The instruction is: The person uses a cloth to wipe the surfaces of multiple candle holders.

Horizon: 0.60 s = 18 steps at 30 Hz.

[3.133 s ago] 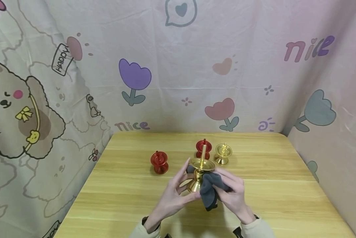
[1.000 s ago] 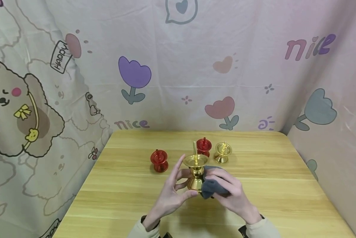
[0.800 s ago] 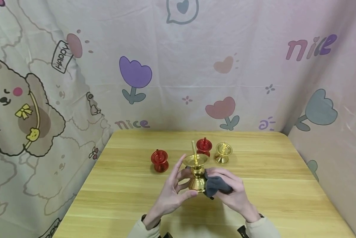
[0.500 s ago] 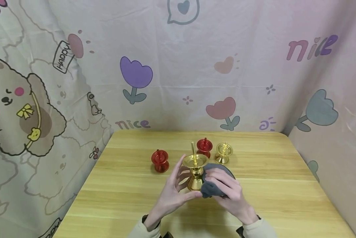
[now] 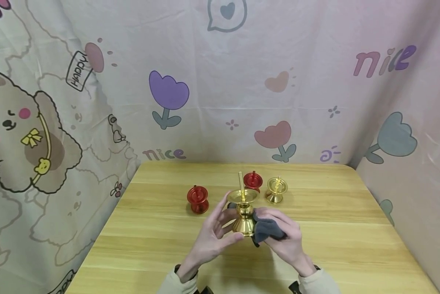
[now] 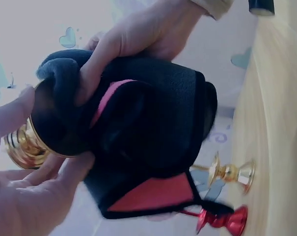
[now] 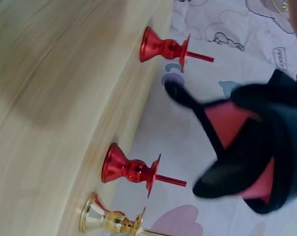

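My left hand (image 5: 210, 244) grips a gold candlestick (image 5: 244, 224) by its flared foot, holding it upright above the table in the head view. My right hand (image 5: 289, 241) pinches a dark grey cloth (image 5: 267, 229) against the right side of that foot. Seen from the left wrist, the cloth (image 6: 158, 103) shows black edging and pink patches, and covers much of the candlestick's underside. The right thumb presses cloth into the foot there. In the right wrist view the cloth (image 7: 258, 142) hangs in loose folds, and most of the right hand is out of sight.
On the wooden table (image 5: 150, 253) stand a red candlestick (image 5: 198, 200) at left, another red candlestick (image 5: 252, 180) behind the held one, and a smaller gold candlestick (image 5: 276, 190) beside it. A patterned fabric backdrop (image 5: 220, 81) rises behind and at both sides.
Since three seconds ago the gold candlestick has shifted slightly left. The cloth, spread up behind the right fingers half a second ago, is now bunched below them at the foot's side.
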### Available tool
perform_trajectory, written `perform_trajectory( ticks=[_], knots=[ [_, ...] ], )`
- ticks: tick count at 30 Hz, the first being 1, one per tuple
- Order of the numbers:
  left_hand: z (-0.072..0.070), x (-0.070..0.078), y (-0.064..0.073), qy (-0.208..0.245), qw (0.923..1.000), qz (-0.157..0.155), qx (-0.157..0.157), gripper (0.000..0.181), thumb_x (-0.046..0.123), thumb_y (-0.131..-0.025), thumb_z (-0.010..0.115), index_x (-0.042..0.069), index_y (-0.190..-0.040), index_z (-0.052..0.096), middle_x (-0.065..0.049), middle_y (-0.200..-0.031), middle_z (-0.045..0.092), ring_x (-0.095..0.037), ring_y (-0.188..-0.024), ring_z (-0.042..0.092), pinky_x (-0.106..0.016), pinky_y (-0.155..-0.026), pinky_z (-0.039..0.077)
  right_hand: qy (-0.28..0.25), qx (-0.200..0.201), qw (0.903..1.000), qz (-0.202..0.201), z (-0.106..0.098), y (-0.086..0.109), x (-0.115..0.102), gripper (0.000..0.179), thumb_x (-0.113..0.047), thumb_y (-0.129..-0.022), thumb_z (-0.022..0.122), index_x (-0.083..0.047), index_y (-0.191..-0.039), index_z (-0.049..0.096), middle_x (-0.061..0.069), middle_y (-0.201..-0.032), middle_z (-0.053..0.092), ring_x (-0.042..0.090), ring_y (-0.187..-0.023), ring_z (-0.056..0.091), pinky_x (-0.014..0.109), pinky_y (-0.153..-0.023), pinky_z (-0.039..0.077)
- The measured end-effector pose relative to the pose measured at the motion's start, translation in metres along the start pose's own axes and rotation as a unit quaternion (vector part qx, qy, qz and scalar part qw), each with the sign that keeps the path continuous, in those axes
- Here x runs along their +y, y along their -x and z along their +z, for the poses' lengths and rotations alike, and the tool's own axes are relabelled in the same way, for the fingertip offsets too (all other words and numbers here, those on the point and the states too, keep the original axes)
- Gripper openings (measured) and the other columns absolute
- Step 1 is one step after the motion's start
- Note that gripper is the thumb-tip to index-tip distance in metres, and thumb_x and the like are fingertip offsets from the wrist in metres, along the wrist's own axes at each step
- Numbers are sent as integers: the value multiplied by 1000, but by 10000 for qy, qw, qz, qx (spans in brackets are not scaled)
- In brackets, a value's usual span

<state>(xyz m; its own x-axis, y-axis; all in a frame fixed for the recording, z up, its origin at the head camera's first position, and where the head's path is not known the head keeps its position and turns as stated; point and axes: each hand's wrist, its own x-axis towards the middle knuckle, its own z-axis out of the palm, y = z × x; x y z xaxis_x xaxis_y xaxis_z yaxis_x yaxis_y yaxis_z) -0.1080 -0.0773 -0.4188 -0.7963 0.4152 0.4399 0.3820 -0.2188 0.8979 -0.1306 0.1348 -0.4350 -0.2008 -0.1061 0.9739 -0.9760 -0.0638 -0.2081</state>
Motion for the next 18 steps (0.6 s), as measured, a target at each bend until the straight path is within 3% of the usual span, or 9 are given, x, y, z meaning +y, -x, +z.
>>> perform_trajectory(
  ticks=[4,7,11,18],
  knots=[
    [4,3,1,-942,9943,-230,450,104,7,-80,84,13,-161,20,-20,-135,63,-8,-123,61,-29,-110,49,730,-213,9954,-581,3,-5,-1,20,-5,-91,72,15,-95,70,26,-100,69,33,-106,69,34,-102,55],
    [7,5,1,-1342,9880,-266,712,106,7,-76,88,9,-160,24,-15,-129,68,-9,-117,64,-29,-107,51,958,-287,9918,-794,5,-7,-3,19,-6,-92,72,13,-93,70,26,-97,69,35,-103,69,36,-101,56],
    [9,5,0,-1252,9891,-171,751,102,5,-75,87,6,-158,27,-17,-130,67,-10,-115,66,-29,-105,53,516,-125,9966,-632,5,-4,-3,20,-2,-89,73,17,-95,69,29,-101,68,36,-108,68,38,-105,54],
    [7,4,-1,-495,9977,-53,459,90,0,-79,83,11,-155,36,-25,-136,58,-11,-118,64,-36,-101,56,-145,379,9992,-58,3,1,2,25,2,-84,76,18,-101,68,26,-111,71,29,-114,69,32,-105,54]
  ],
)
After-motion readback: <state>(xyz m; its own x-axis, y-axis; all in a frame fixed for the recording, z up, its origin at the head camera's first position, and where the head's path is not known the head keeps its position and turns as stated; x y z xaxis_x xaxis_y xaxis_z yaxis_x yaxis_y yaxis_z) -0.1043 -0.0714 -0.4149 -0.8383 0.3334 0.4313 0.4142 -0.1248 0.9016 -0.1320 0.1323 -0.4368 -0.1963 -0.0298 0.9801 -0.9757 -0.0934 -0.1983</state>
